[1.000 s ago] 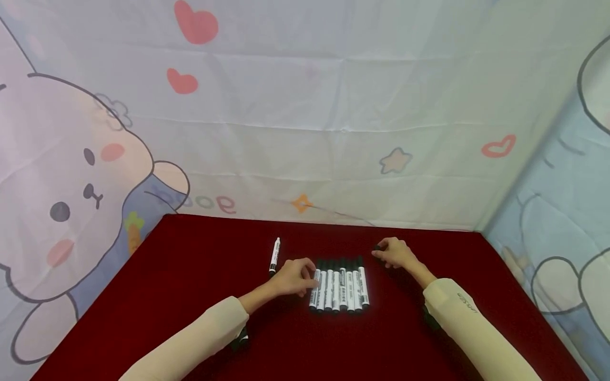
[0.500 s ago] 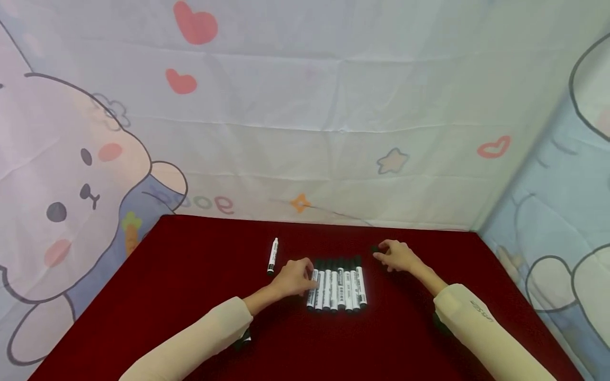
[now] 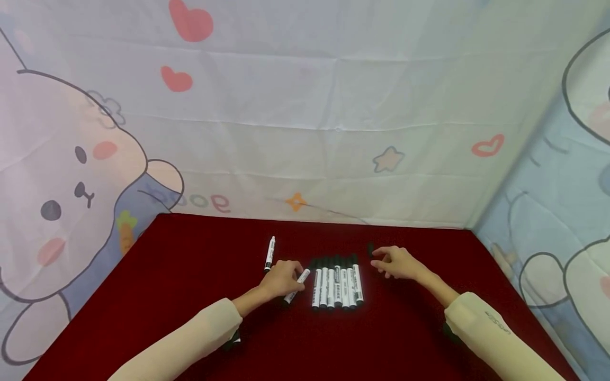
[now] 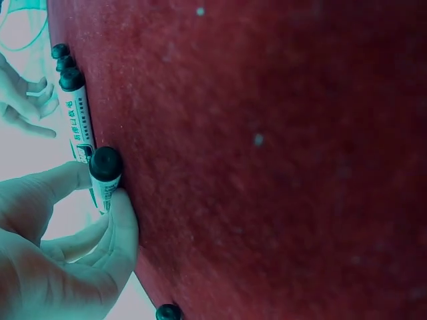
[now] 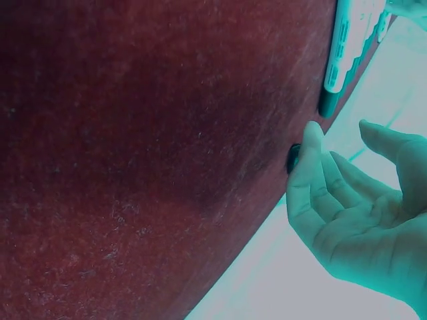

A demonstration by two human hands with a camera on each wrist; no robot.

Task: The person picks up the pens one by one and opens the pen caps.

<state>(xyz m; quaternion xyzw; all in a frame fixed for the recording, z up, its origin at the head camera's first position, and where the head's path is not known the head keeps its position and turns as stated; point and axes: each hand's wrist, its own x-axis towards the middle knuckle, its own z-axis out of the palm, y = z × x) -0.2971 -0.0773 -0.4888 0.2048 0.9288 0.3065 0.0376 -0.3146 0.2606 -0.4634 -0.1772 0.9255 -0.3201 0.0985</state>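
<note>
My left hand [image 3: 281, 279] pinches a whiteboard marker [image 3: 301, 279] between thumb and fingers, just left of a row of several white markers [image 3: 337, 288]. This marker leans to the right, its white end away from me. In the left wrist view its black bottom end [image 4: 105, 163] sticks out between the fingertips. The markers in the row lie side by side with black caps at the far end. Right of the row, my right hand [image 3: 399, 263] hovers with fingers loosely bent and thumb apart, holding nothing. A small black cap [image 3: 370, 250] lies by its fingertips.
Another white marker [image 3: 270, 253] lies beyond my left hand, pale tip pointing away. Dark items show partly beneath the left sleeve [image 3: 233, 339] and beside the right sleeve [image 3: 450, 332]. A red cloth [image 3: 305, 344] covers the table, with a printed curtain [image 3: 305, 106] behind.
My left hand has drawn the leftmost marker out of the row, to the left and tilted. My right hand has let go of the black cap and moved off to the right.
</note>
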